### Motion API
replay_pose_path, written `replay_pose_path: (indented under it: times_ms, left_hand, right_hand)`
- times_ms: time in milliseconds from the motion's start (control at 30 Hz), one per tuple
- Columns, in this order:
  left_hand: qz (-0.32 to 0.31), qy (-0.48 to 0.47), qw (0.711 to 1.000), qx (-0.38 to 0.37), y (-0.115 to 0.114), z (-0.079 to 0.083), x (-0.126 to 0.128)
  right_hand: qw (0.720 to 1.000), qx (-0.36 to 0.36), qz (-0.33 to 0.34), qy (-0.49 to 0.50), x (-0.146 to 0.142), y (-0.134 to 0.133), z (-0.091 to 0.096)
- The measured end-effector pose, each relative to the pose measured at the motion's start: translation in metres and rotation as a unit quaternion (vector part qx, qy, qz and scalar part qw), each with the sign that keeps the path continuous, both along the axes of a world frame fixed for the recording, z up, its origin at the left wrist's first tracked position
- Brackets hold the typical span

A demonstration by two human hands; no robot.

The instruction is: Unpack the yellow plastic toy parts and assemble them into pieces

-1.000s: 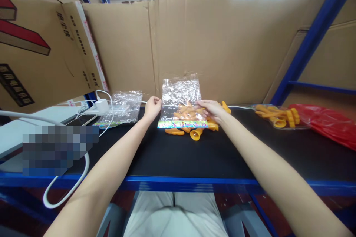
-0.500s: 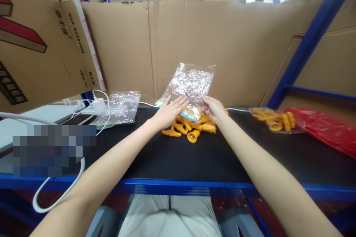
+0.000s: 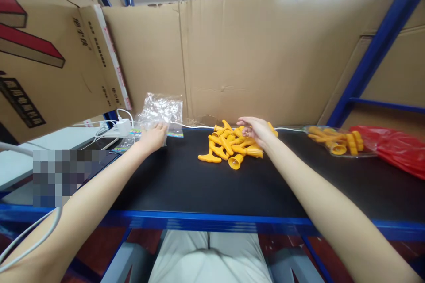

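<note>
My left hand point(image 3: 154, 137) is at the left side of the black surface, fingers closed on a clear plastic bag point(image 3: 164, 107) with a colourful printed edge. Part of that bag overlaps another clear bag point(image 3: 126, 142) lying beneath. My right hand point(image 3: 257, 130) hovers by the back right of a pile of yellow plastic pieces point(image 3: 227, 141), its fingers loosely bent and apart, holding nothing. Several pieces in the pile are T-shaped, like handles. A yellow cup-shaped piece point(image 3: 235, 162) lies at the pile's front edge.
To the right rest a clear bag of yellow pieces point(image 3: 338, 141) and a red plastic bag point(image 3: 392, 148). A white charger plug point(image 3: 124, 127) with cables stands at the left. Cardboard point(image 3: 239, 62) walls the back; a blue rail point(image 3: 212, 221) edges the front.
My left hand has carried the clear bag from above the yellow pile to the left. My right hand has let go of the bag and stays near the pile, now uncovered.
</note>
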State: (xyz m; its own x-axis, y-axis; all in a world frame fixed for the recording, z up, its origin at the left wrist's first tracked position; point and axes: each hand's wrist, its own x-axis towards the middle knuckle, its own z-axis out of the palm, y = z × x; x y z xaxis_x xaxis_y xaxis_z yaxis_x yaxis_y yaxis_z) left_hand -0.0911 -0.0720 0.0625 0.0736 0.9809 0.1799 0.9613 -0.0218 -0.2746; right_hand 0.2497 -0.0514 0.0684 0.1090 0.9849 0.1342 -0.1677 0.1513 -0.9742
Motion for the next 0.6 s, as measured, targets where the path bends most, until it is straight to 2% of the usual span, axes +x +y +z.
replay_pose_path:
  times_ms: [133, 300, 400, 500, 600]
  left_hand:
    - [0.043, -0.039, 0.996, -0.063, 0.002, -0.01, -0.02]
    - [0.054, -0.06, 0.993, -0.087, 0.014, -0.019, -0.03]
    - [0.074, -0.053, 0.992, -0.082, 0.018, -0.023, -0.034]
    - [0.107, -0.044, 0.992, -0.043, 0.017, -0.025, -0.039]
    - [0.104, -0.056, 0.992, -0.046, 0.018, -0.026, -0.044]
  right_hand:
    - [1.0, 0.0, 0.003, -0.013, 0.001, 0.003, -0.004]
    - [0.999, 0.001, 0.017, -0.028, 0.001, 0.003, -0.005]
    - [0.999, -0.002, 0.025, -0.039, 0.001, 0.002, -0.005]
    - [0.998, -0.005, 0.028, -0.049, 0.0, 0.002, -0.005]
    - [0.998, -0.011, 0.028, -0.054, 0.0, 0.001, -0.004]
